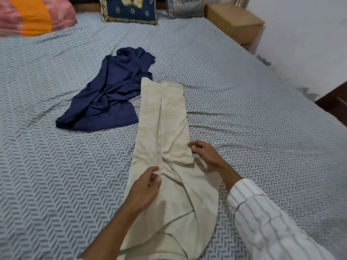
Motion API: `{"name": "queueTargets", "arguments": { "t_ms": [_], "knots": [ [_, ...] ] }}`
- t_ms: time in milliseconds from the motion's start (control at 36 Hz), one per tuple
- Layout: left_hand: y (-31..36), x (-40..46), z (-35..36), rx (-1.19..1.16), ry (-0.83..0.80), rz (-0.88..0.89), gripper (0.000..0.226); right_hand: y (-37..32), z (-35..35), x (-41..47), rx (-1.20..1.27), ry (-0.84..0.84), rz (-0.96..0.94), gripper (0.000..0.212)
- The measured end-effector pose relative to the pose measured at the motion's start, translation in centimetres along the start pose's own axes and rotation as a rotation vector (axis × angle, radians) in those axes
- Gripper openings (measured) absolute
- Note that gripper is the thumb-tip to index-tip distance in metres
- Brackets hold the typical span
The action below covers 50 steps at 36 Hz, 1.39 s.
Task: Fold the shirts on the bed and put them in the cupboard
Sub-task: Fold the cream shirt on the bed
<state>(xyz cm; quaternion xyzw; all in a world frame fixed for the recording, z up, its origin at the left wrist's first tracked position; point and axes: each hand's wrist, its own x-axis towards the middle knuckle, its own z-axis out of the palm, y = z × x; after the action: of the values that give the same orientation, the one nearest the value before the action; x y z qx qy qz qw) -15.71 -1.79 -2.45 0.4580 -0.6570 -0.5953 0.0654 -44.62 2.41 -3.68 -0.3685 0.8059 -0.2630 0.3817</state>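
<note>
Between both hands (148, 182) (203, 152), cream shirt (169, 128)

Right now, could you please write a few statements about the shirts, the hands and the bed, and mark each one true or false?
1. The cream shirt lies lengthwise on the bed, its sides folded inward. True.
2. The navy shirt is neatly folded. False: it lies crumpled, to the left of the cream shirt.
3. The right hand pinches the edge of the cream shirt's folded flap. True.
4. The left hand rests on the navy shirt. False: it is at the cream shirt's middle.
5. A blue patterned cushion lies at the head of the bed. True.
</note>
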Motion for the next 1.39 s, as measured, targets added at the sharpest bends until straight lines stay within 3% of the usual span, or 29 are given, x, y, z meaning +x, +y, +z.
{"name": "queueTargets", "arguments": {
  "t_ms": [83,111,250,361,500,639,694,750,861,917,944,1056,1111,1167,1250,1389],
  "knots": [
    [-1.5,-2.5,0.0,0.122,-0.022,0.052,0.028,0.5,-1.1,-2.0,-0.286,-0.025,-0.022,0.047],
    [-1.9,-3.1,0.0,0.154,-0.04,0.048,0.029,0.6,-1.3,-2.8,-0.411,-0.022,0.005,0.048],
    [-2.5,-4.7,0.2,0.211,-0.082,0.033,0.03,0.1,-1.4,-4.5,-0.59,0.028,0.015,0.015],
    [-2.4,-5.6,0.1,0.174,-0.096,0.027,0.026,-2.4,-1.4,-6.0,-0.611,0.1,-0.018,0.015],
    [-2.0,-6.4,0.3,-0.231,-0.027,-0.085,0.022,-7.4,0.3,-9.6,-0.633,0.017,-0.16,0.014],
    [-1.4,-6.6,1.2,-0.758,-0.03,-0.309,0.072,-11.1,6.4,-12.1,-0.668,-0.109,-0.221,0.024],
    [-1.6,-6.6,1.2,-0.949,-0.057,-0.364,0.085,-11.7,8.4,-12.9,-0.447,-0.211,-0.153,0.021],
    [-1.6,-7.2,0.8,-1.042,-0.047,-0.398,0.08,-11.9,9.4,-13.8,-0.198,-0.27,-0.066,0.022],
    [-2.3,-7.9,0.1,-0.864,0.029,-0.368,0.035,-9.2,10.2,-14.7,-0.136,-0.173,-0.068,0.021],
    [-2.7,-8.0,0.1,-0.809,0.052,-0.39,0.032,-7.0,10.0,-15.2,-0.257,-0.093,-0.131,0.016],
    [-2.8,-7.9,0.1,-0.79,0.039,-0.391,0.033,-5.8,9.7,-15.6,-0.338,-0.065,-0.154,0.022],
    [-3.0,-8.0,1.0,-0.688,-0.019,-0.378,0.02,-0.9,9.2,-18.0,-0.594,-0.062,-0.236,0.078],
    [-2.9,-8.0,1.6,-0.646,0.0,-0.395,0.018,1.3,9.2,-19.1,-0.75,-0.018,-0.271,0.088],
    [-2.9,-8.0,1.7,-0.619,0.015,-0.401,0.02,3.0,9.4,-19.8,-0.815,0.041,-0.28,0.078],
    [-3.1,-8.2,1.5,-0.607,0.056,-0.376,0.02,5.0,9.7,-20.5,-0.69,0.119,-0.327,0.051],
    [-3.7,-8.3,0.1,-0.62,0.214,-0.333,0.014,5.0,10.0,-21.4,-0.541,0.22,-0.474,0.059]
  ]
}}
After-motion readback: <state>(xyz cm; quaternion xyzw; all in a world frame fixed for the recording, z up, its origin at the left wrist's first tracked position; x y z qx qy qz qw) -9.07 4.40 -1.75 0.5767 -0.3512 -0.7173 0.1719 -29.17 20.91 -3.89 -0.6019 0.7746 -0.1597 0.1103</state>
